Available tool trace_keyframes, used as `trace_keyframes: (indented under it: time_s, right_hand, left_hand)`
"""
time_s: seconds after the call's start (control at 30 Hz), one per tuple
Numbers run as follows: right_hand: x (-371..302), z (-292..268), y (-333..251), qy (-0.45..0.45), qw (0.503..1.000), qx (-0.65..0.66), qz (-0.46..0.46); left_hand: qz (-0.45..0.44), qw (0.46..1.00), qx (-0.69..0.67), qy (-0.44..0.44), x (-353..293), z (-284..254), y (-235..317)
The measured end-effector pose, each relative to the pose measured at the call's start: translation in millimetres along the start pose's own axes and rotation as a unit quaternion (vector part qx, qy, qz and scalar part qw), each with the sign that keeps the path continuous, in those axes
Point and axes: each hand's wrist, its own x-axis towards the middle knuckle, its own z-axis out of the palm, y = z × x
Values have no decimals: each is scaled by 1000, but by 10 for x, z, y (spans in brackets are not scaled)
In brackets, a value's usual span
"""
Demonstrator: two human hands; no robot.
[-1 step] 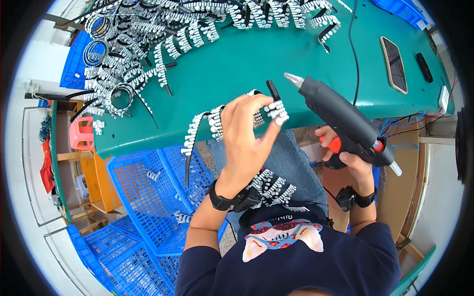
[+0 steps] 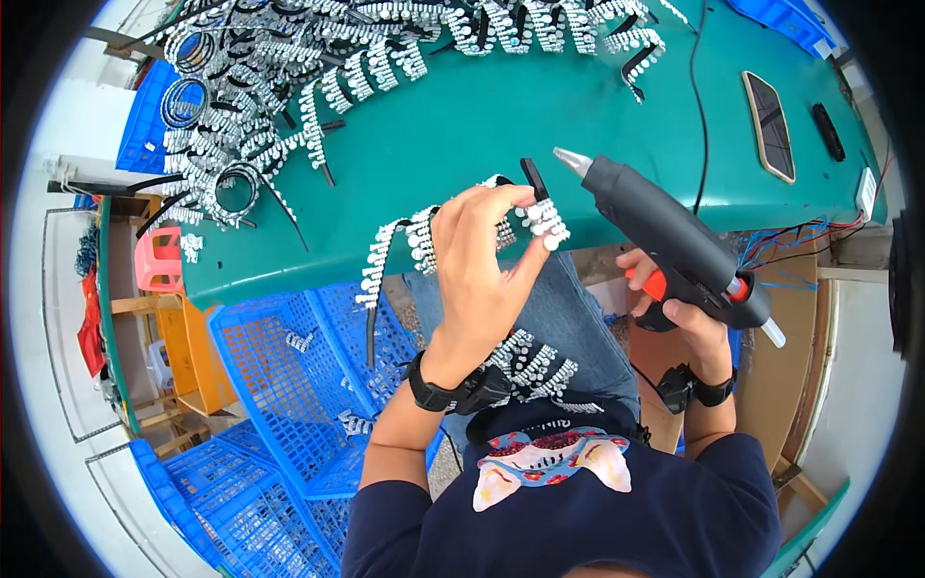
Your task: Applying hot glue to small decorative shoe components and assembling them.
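Note:
My left hand (image 2: 477, 236) is closed in a pinch on a coiled black strip edged with white beads (image 2: 546, 223), just over the table's near edge. Past my fingertips the strip's bare black end sticks up, while its other coils hang to the left of the hand. My right hand (image 2: 689, 313) is wrapped round the handle of a black glue gun (image 2: 665, 217), fingers at its red trigger. The metal nozzle points up and left, a little apart from the black end. A clear glue stick (image 2: 774, 333) pokes out of the gun's back.
Many similar beaded strips (image 2: 337, 67) heap up at the table's far left. A phone (image 2: 769, 125) and a small black object (image 2: 828, 133) lie on the green table (image 2: 540, 106) at right. Blue baskets (image 2: 279, 385) stand at lower left. More beaded coils (image 2: 540, 371) rest on my lap.
The glue gun has dipped very slightly, its nozzle a bit lower. Its black cord has shifted to the right on the table. The strip's hanging tail has swung slightly.

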Motion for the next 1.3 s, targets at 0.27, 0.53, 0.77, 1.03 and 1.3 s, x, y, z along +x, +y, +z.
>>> trace_keyframes:
  time_s: [0.27,0.53,0.77,1.03,1.3]
  right_hand:
    - [-231,38,-166,35,995,-78,51]
    - [-296,7,-227,36,991,-132,-8]
    - [-287,58,-347,44,987,-152,-6]
    - [-343,99,-537,89,979,-177,43]
    - [-334,145,-716,108,972,-199,57]
  left_hand:
    - [13,1000,16,9,-131,64,30]
    - [66,996,52,32,-195,155,22]
    - [89,993,62,47,-269,203,-3]
    - [101,990,72,60,-310,248,-13]
    - [115,989,69,60,-342,270,-26]
